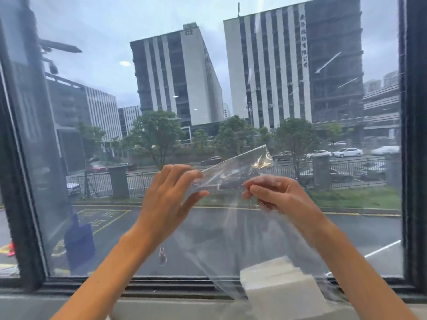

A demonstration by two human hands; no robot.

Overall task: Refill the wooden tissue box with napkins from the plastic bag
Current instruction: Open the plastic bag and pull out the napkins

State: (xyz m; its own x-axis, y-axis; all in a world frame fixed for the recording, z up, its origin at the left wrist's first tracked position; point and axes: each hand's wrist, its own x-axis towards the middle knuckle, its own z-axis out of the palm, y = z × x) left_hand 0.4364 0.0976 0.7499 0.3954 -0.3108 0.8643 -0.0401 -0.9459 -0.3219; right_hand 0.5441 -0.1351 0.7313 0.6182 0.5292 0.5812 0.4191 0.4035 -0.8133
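I hold a clear plastic bag (233, 172) up in front of a window. My left hand (168, 195) pinches the bag's top edge at its left end between thumb and fingers. My right hand (275, 192) grips the top edge further right, fingers curled on the film. The bag hangs down from both hands. A stack of white napkins (279, 287) sits in the bottom of the bag, low and right of centre. The wooden tissue box is not in view.
A large window pane (208, 88) with dark frame fills the view. Its black sill track (161, 285) runs along the bottom, with a pale ledge (161, 308) below it. Outside are buildings, trees and a road.
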